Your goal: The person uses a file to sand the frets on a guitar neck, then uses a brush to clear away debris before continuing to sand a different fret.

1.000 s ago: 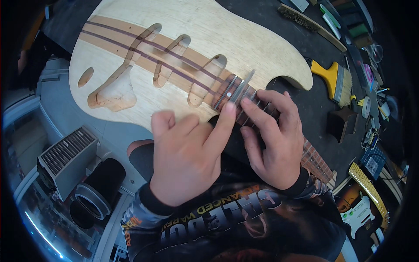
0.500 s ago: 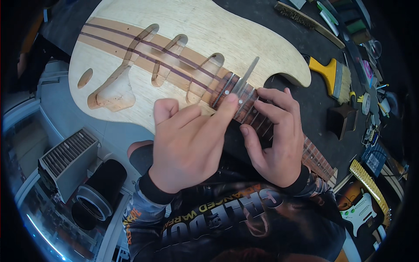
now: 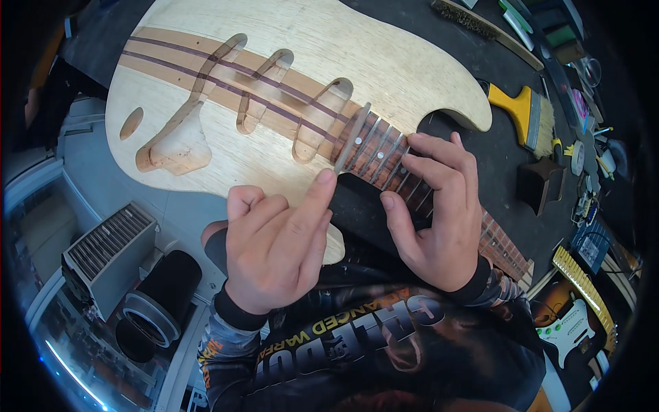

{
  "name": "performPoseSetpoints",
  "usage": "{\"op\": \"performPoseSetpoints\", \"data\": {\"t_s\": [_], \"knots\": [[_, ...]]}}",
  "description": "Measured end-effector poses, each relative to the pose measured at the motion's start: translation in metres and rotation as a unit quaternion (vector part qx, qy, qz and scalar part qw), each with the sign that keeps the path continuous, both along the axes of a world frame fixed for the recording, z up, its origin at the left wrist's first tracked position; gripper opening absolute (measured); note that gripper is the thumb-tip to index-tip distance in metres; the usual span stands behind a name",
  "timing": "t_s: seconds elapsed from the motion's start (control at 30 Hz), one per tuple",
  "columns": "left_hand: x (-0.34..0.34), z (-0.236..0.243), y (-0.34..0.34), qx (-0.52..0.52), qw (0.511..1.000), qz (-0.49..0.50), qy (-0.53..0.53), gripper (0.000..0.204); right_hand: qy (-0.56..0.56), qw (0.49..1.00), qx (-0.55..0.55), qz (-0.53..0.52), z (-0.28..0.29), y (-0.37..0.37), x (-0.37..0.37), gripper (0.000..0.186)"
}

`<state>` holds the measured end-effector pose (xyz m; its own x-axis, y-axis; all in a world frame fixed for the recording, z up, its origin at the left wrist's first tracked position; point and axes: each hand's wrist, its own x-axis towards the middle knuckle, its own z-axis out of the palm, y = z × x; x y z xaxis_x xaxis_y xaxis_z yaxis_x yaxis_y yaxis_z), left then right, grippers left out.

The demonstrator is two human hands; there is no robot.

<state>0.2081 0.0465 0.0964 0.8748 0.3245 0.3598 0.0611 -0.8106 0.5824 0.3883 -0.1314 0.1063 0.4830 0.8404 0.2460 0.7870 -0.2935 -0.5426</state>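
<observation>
An unfinished pale wood electric guitar body (image 3: 226, 130) with routed cavities lies across the bench, its dark fretted neck (image 3: 374, 154) running toward the lower right. My left hand (image 3: 278, 240) is closed, index finger stretched along the near end of a narrow metal file (image 3: 353, 139). That file lies crosswise over the frets beside the body end of the fretboard; its grip end is hidden in my fingers. Farther along the neck, my right hand (image 3: 443, 206) grips it, fingertips on the fretboard and thumb at the near edge.
On the dark bench right of the body lie a yellow-handled paintbrush (image 3: 518, 117), a long bristle brush (image 3: 487, 31) and a dark curved block (image 3: 540, 185). A sunburst guitar (image 3: 570, 326) stands at lower right. A black bin (image 3: 165, 288) and a grey slatted unit (image 3: 110, 250) are at lower left.
My left hand has drawn back toward the lower left, bringing the file along the fretboard to the body end. My right hand stays nearly in place on the neck.
</observation>
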Motion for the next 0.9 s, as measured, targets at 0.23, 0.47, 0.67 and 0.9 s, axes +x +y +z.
{"op": "performPoseSetpoints", "data": {"t_s": [0.23,0.47,0.67,0.9], "knots": [[-0.008,0.006,-0.006,0.030,0.997,-0.035,0.055,0.062,0.005,1.000,0.010,-0.008,-0.001,0.001,-0.001,0.054],[-0.021,0.011,-0.012,0.047,0.994,-0.036,0.087,0.063,0.016,1.000,0.016,-0.006,0.000,0.000,0.001,0.051],[0.014,0.014,-0.003,0.055,0.994,-0.039,0.088,0.063,0.018,1.000,0.021,-0.005,0.000,0.000,0.001,0.053],[0.019,0.023,0.017,0.000,0.999,0.030,0.033,0.049,0.003,0.999,-0.029,0.036,0.007,0.002,0.003,0.066]]}}
